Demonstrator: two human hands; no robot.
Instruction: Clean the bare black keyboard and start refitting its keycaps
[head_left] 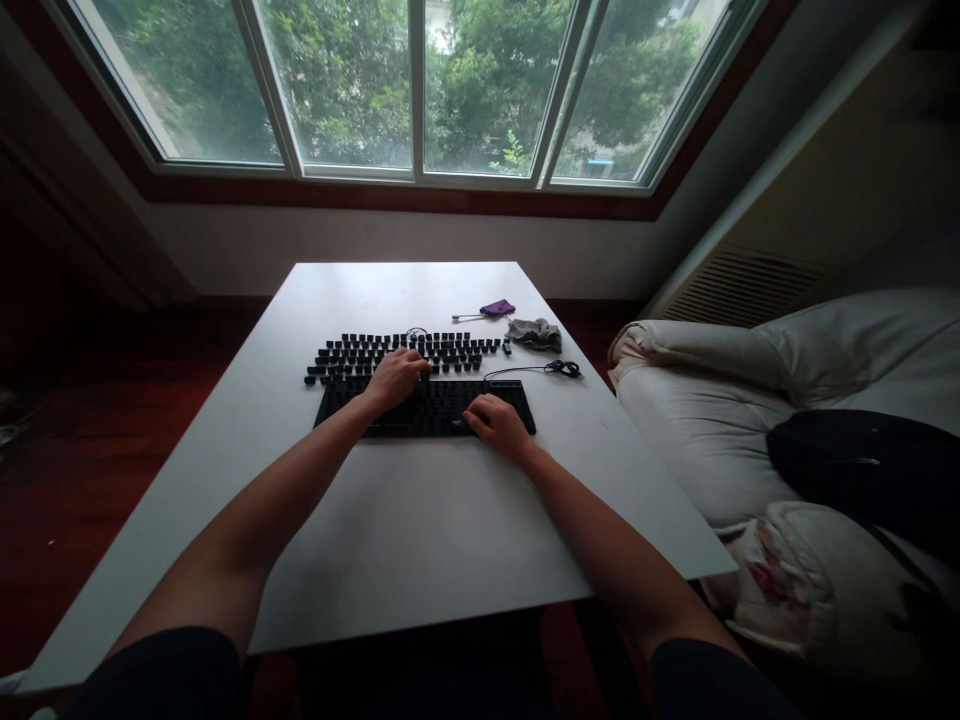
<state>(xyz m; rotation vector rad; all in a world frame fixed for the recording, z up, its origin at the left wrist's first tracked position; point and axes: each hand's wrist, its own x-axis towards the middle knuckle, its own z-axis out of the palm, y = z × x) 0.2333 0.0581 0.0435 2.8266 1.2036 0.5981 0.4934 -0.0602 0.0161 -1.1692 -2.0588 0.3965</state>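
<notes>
A black keyboard [431, 424] lies on the white table [375, 560] in front of me; its key area is too dark to make out in detail. Beyond its far edge, rows of loose black keycaps [360, 345] are spread out. My left hand [399, 378] reaches over the keyboard to the nearest rows, fingertips pinched together at a keycap. On the keyboard's right part rests my right hand [498, 424], its fingers curled and closed; whatever may be between them is hidden.
A coiled black cable [562, 369] lies right of the keyboard. Behind it are a crumpled grey cloth [535, 335], a purple cloth [497, 308] and a thin stick-like tool [469, 318]. A pale sofa [690, 420] stands to the right, and a window [352, 90] is ahead.
</notes>
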